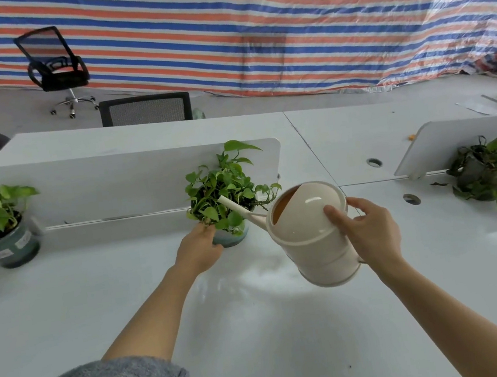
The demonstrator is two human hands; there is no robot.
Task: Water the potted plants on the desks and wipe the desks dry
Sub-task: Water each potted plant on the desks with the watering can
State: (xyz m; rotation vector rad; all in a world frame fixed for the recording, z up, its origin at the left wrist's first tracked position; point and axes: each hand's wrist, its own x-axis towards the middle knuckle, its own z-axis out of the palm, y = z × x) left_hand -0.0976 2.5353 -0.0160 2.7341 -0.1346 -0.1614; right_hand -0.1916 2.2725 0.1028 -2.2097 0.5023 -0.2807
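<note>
A leafy green plant in a small teal pot [231, 237] stands mid-desk in front of the white divider. My left hand [199, 248] grips the pot's left side. My right hand [366, 227] holds a cream watering can [315, 239] by its handle, thumb on the lid. The can is tilted left, and its spout reaches into the leaves. A second potted plant [9, 244] stands at the far left. A third plant in a dark pot [478, 175] stands at the right, its leaves drooping.
White dividers [113, 188] run along the back of the white desk [260, 330]. Cable holes [411, 199] sit between the can and the right plant. Black office chairs [56, 70] stand behind, before a striped tarp. Papers [484, 104] lie far right.
</note>
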